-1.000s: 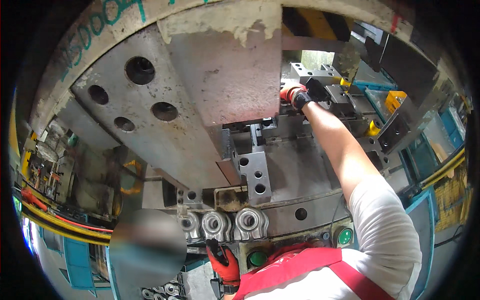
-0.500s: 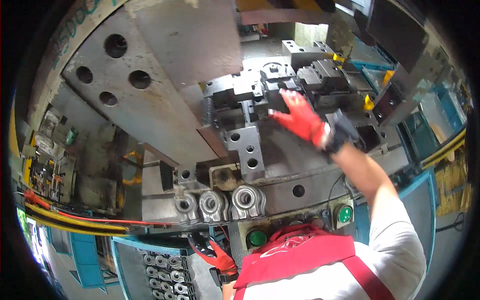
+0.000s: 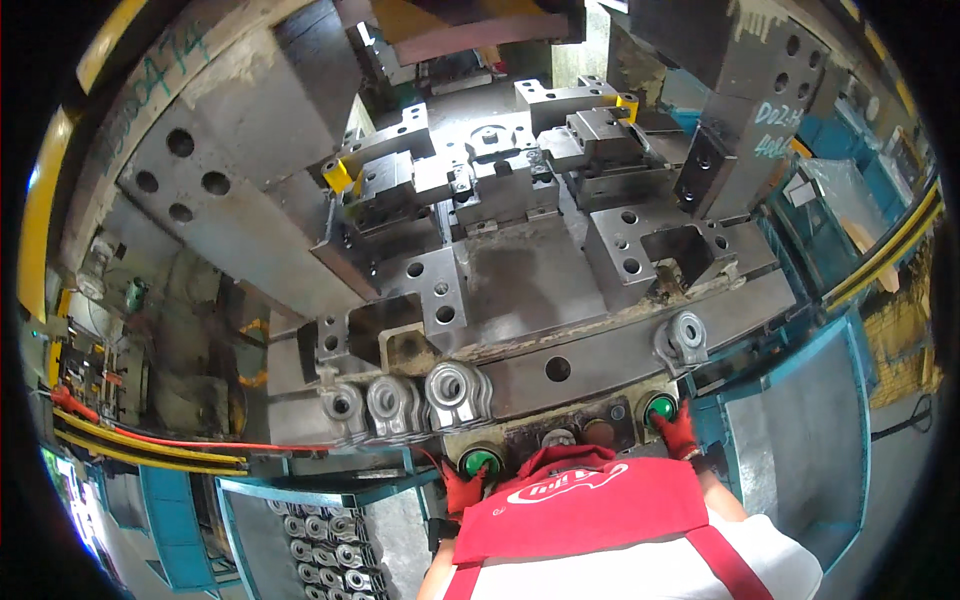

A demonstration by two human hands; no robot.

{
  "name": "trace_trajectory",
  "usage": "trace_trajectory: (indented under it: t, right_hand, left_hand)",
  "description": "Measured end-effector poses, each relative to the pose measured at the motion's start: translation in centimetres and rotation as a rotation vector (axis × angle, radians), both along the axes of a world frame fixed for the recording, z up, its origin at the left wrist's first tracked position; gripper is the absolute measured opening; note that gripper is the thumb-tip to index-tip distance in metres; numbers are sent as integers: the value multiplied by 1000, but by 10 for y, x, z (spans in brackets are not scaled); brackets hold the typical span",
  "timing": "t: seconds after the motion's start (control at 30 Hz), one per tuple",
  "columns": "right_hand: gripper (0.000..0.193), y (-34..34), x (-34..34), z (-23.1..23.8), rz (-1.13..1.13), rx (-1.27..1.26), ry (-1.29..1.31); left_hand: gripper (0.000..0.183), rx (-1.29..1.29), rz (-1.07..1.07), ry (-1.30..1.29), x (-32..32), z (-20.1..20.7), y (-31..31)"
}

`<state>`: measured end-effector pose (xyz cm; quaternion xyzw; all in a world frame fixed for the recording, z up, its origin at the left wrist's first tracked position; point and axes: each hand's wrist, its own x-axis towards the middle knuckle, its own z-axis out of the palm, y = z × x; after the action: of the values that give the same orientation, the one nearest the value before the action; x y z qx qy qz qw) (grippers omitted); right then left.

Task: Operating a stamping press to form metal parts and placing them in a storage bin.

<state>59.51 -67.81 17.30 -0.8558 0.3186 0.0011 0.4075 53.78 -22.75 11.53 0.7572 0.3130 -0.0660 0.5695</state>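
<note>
My left hand [image 3: 463,489], in a red glove, rests at the left green push button [image 3: 481,463], its fingers apart and nothing held. At the right green push button [image 3: 661,407], my gloved right hand [image 3: 679,433] touches the button with spread fingers. Both buttons sit on a control panel [image 3: 520,437] along the press's front edge. Just above the left button, stacked ring-shaped metal stampings [image 3: 455,393] stand on the ledge. A similar metal stamping [image 3: 686,340] lies on the ledge above my right hand. Farther back is the press die [image 3: 497,185].
A blue-edged bin [image 3: 405,530] at lower left holds rows of metal stampings [image 3: 322,548]. Another blue-framed bin [image 3: 795,440] stands at the right. Heavy steel columns [image 3: 250,215] flank the die. A red cable [image 3: 200,438] runs along the left edge.
My right hand has come back from the die area to the right button. My left hand has moved right onto the left button. The view has shifted, showing a stamping on the right ledge.
</note>
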Motion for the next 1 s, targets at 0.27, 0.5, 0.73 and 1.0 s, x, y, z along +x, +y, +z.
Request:
trace_trajectory:
  t: [0.27,0.5,0.73,1.0]
  right_hand:
    - [102,-5,6,-16,41,-122,5]
    - [106,-9,5,-17,20,-120,30]
    - [106,-9,7,-15,14,-98,50]
    - [106,-11,7,-18,38,-113,31]
  left_hand:
    - [103,235,-22,30,11,34,-13]
    - [105,290,-32,121,20,72,-29]
    - [105,246,-5,122,19,68,-27]
    - [103,310,-6,74,16,58,-25]
